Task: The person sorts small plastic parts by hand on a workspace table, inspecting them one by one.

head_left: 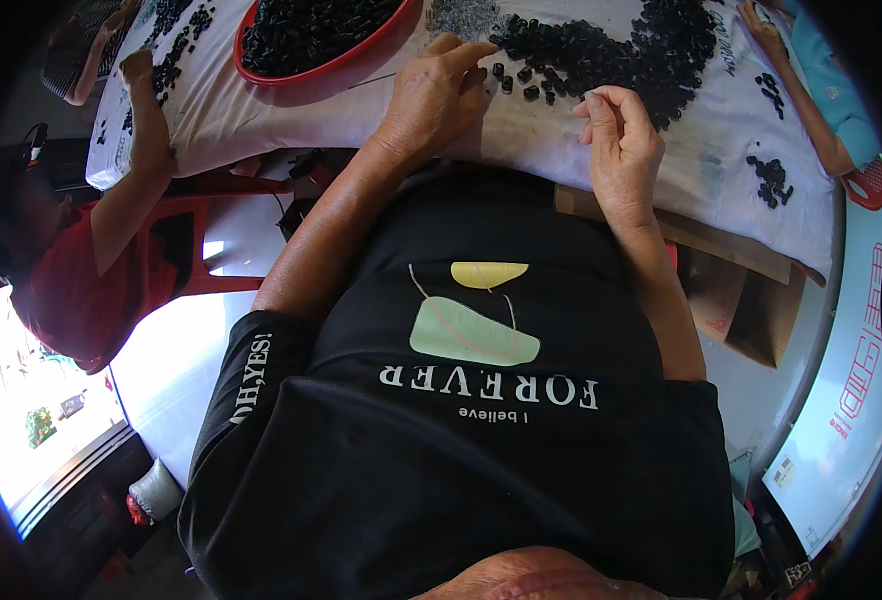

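A heap of small black plastic-looking pieces (601,55) spreads over the white-covered table in front of me. My left hand (433,95) is at the heap's left edge, index finger stretched toward the nearest pieces and thumb apart below it. No piece can be made out between those fingers. Several loose black pieces (531,93) lie between my two hands. My right hand (625,150) is raised at the table's near edge, just below the heap. Its thumb and index finger are pressed together; anything between them is too small or hidden to name.
A red basin (238,62) full of black pieces stands at the far left, beside a patch of small clear or silvery bits (461,16). A person in red (71,280) sits left; another's arm (806,95) reaches in right. Small black clusters (769,180) lie near the right edge.
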Demonstrator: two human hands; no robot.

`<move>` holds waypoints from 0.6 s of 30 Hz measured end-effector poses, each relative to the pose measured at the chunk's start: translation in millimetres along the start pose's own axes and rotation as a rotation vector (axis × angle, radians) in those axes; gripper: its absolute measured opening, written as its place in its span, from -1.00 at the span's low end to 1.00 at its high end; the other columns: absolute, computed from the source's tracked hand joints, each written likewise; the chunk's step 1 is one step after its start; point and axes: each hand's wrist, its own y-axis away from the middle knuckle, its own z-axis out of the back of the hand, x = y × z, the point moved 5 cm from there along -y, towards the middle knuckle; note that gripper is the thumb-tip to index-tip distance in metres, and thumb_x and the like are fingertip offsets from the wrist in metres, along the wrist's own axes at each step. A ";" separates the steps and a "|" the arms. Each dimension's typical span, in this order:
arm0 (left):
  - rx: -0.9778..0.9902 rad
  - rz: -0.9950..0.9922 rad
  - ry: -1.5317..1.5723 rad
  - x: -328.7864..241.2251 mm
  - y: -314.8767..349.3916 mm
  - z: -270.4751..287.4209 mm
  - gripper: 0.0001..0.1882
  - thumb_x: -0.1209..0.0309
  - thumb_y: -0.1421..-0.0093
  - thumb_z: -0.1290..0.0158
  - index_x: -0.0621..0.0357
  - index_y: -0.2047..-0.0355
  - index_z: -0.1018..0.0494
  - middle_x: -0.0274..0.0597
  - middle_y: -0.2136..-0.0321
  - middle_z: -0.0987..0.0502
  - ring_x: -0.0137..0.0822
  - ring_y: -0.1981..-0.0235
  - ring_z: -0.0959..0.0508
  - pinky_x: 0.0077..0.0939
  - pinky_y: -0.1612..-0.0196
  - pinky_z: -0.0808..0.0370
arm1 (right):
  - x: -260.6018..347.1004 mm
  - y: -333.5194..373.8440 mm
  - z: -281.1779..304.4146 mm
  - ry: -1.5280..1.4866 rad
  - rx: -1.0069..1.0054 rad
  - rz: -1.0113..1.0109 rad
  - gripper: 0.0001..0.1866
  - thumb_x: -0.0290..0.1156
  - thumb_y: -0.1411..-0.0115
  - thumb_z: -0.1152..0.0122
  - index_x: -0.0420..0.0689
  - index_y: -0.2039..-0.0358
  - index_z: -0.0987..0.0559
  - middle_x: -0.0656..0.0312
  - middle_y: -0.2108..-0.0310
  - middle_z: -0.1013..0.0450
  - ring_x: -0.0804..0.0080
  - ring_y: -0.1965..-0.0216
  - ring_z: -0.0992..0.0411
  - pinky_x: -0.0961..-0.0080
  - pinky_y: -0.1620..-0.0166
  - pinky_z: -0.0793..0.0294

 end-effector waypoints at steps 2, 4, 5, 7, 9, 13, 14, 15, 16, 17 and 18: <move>0.055 0.008 -0.035 -1.6 1.1 -3.6 -0.73 0.46 -0.05 -0.09 0.15 0.20 -0.56 -0.09 0.37 -0.50 -0.09 0.35 -0.53 -0.28 0.24 -0.48 | 0.0 0.2 0.2 -0.046 0.017 -0.030 -0.88 -0.44 -0.29 -0.09 -0.22 0.26 -0.51 0.27 0.51 -0.48 0.69 0.60 -0.30 0.76 0.51 -0.32; 0.040 -0.027 -0.075 -4.7 1.6 -4.8 -0.74 0.46 -0.04 -0.09 0.15 0.21 -0.56 -0.09 0.36 -0.50 -0.08 0.32 -0.52 -0.28 0.23 -0.48 | -1.4 -0.1 -0.6 -0.089 0.036 -0.061 -0.87 -0.43 -0.30 -0.07 -0.21 0.23 -0.51 0.27 0.51 -0.48 0.70 0.60 -0.30 0.77 0.52 -0.31; 0.025 -0.061 -0.114 -6.3 1.4 -4.7 -0.74 0.46 -0.03 -0.10 0.15 0.23 -0.57 -0.08 0.36 -0.50 -0.07 0.30 -0.52 -0.28 0.21 -0.48 | -2.6 -0.4 -1.3 -0.101 0.053 -0.067 -0.86 -0.43 -0.30 -0.07 -0.21 0.22 -0.51 0.27 0.50 -0.48 0.71 0.59 -0.30 0.78 0.51 -0.31; 0.028 -0.068 -0.116 -5.9 1.1 -4.7 -0.75 0.46 -0.02 -0.10 0.15 0.24 -0.57 -0.08 0.36 -0.50 -0.07 0.28 -0.52 -0.27 0.19 -0.48 | -6.4 -0.2 -2.2 -0.114 0.068 -0.072 -0.85 -0.42 -0.31 -0.06 -0.21 0.20 -0.52 0.27 0.48 -0.49 0.71 0.58 -0.31 0.78 0.51 -0.31; 0.031 -0.079 -0.121 -4.6 1.5 -5.6 -0.76 0.46 -0.01 -0.11 0.16 0.26 -0.57 -0.07 0.36 -0.50 -0.06 0.26 -0.52 -0.25 0.18 -0.47 | -11.4 0.8 -3.2 -0.171 0.076 -0.087 -0.83 -0.40 -0.32 -0.05 -0.21 0.20 -0.53 0.27 0.44 -0.49 0.71 0.56 -0.32 0.79 0.50 -0.31; 0.035 -0.064 -0.046 -0.9 2.1 -5.7 -0.79 0.47 0.00 -0.12 0.18 0.30 -0.57 -0.07 0.38 -0.50 -0.06 0.28 -0.53 -0.25 0.19 -0.48 | -9.8 -0.8 -1.8 -0.214 0.047 -0.125 -0.86 -0.42 -0.29 -0.09 -0.21 0.23 -0.53 0.26 0.45 -0.50 0.67 0.57 -0.40 0.74 0.51 -0.41; 0.042 -0.054 -0.039 -0.7 2.1 -5.5 -0.80 0.48 0.00 -0.12 0.18 0.31 -0.57 -0.07 0.40 -0.50 -0.06 0.29 -0.53 -0.25 0.20 -0.48 | -9.8 -0.8 -1.7 -0.219 0.056 -0.140 -0.84 -0.41 -0.30 -0.09 -0.21 0.23 -0.54 0.26 0.46 -0.49 0.68 0.58 -0.39 0.74 0.52 -0.41; 0.041 -0.054 -0.040 -1.1 2.3 -5.0 -0.80 0.48 0.00 -0.12 0.18 0.31 -0.57 -0.07 0.40 -0.50 -0.06 0.29 -0.53 -0.25 0.20 -0.48 | -10.1 -0.7 -1.8 -0.223 0.065 -0.154 -0.83 -0.40 -0.30 -0.08 -0.22 0.23 -0.54 0.26 0.47 -0.48 0.68 0.58 -0.37 0.74 0.52 -0.40; 0.043 -0.055 -0.032 -1.6 2.3 -5.0 -0.81 0.48 -0.01 -0.11 0.19 0.32 -0.57 -0.07 0.41 -0.50 -0.06 0.30 -0.53 -0.25 0.21 -0.48 | -10.6 -0.6 -1.2 -0.222 0.063 -0.155 -0.83 -0.40 -0.30 -0.08 -0.22 0.23 -0.54 0.26 0.47 -0.48 0.68 0.58 -0.37 0.74 0.52 -0.40; 0.044 -0.056 -0.025 -1.9 2.2 -5.1 -0.82 0.49 -0.01 -0.10 0.19 0.33 -0.57 -0.07 0.42 -0.50 -0.06 0.31 -0.53 -0.25 0.23 -0.49 | -12.1 -0.5 -1.2 -0.268 0.067 -0.178 -0.82 -0.39 -0.30 -0.08 -0.23 0.23 -0.55 0.28 0.49 -0.46 0.69 0.60 -0.36 0.75 0.53 -0.39; 0.045 -0.057 -0.024 -2.1 2.0 -5.0 -0.82 0.49 -0.01 -0.10 0.19 0.33 -0.57 -0.07 0.42 -0.50 -0.06 0.31 -0.53 -0.25 0.23 -0.49 | -13.4 -0.2 -1.4 -0.314 0.071 -0.202 -0.81 -0.38 -0.31 -0.08 -0.24 0.23 -0.56 0.29 0.51 -0.45 0.70 0.61 -0.34 0.76 0.54 -0.37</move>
